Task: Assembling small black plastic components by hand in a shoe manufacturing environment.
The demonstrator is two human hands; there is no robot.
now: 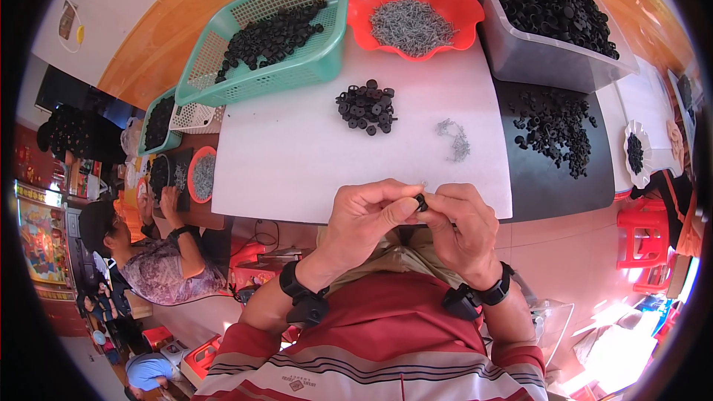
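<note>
Over the near edge of the white sheet, my left hand (pixel 369 217) pinches a small round black plastic part (pixel 421 202) between thumb and fingers. The fingers of my right hand (pixel 462 224) close on the same part from the other side; whether they also hold a metal pin cannot be seen. Beyond my hands lies a heap of black plastic wheel-like parts (pixel 365 108). To its right, a small scatter of thin metal pins or screws (pixel 454 141) rests on the white sheet (pixel 297 156).
At the back stand a green basket (pixel 271 78) of black parts, a red scalloped bowl (pixel 362 0) of metal pins, and a grey bin (pixel 546 67) heaped with black pieces. More small black parts (pixel 557 134) lie on a dark board. A person (pixel 160 260) works at the left.
</note>
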